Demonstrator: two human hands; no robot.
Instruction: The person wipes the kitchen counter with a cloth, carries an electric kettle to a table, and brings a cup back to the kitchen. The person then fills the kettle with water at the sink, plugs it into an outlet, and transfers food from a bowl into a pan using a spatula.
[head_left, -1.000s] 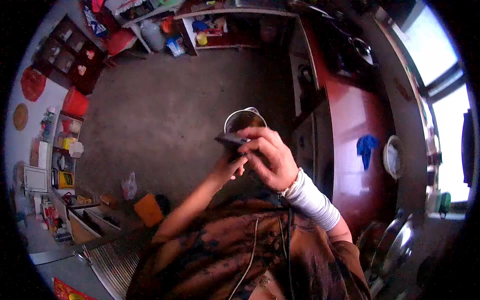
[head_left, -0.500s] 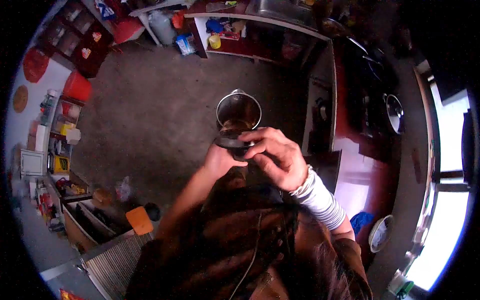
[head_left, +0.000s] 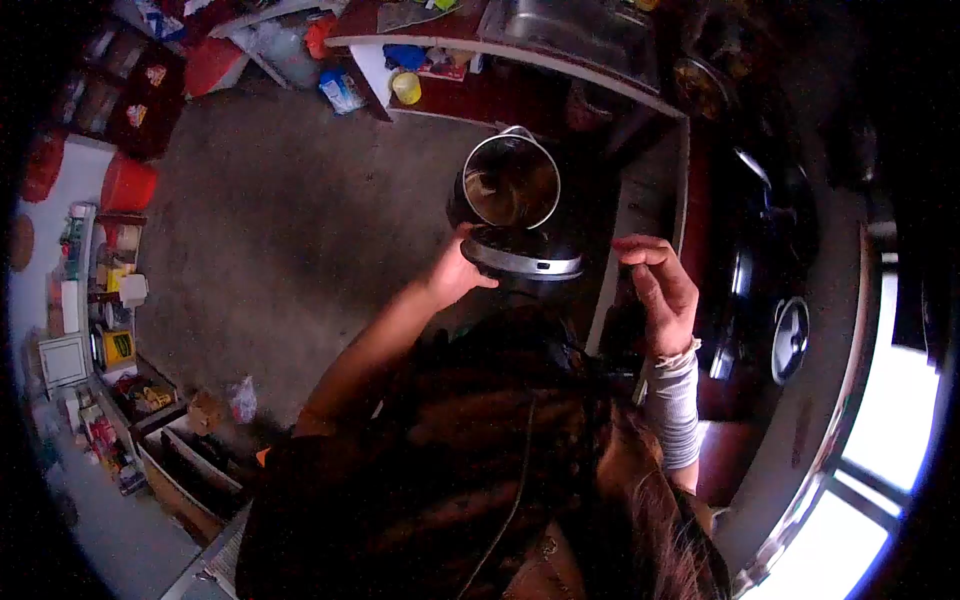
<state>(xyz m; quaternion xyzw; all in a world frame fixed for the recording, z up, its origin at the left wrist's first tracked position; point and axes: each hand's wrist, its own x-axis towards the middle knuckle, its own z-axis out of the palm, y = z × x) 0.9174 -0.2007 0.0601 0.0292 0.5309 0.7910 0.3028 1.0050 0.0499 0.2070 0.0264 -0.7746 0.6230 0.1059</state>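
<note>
An electric kettle (head_left: 511,182) with a shiny metal inside faces up at me, its lid open. The raised lid (head_left: 530,262) is dark with a silver rim and leans toward my body. My left hand (head_left: 463,273) is closed at the kettle's near side, under the lid; the handle itself is hidden behind the lid. To the right of the kettle, clear of it, my right hand (head_left: 665,292) is raised with loosely bent fingers, thumb apart from them, and nothing visible in it.
A dark red counter runs along the right, with a pan lid (head_left: 790,340) on it. Ahead is a metal sink (head_left: 575,35) above an open shelf holding a yellow tub (head_left: 406,87). Red buckets (head_left: 130,185) and shelves of goods line the left wall.
My right hand has left the kettle's lid and moved to the right. The lid now shows wide open. My left hand and the kettle have shifted slightly up and right in view.
</note>
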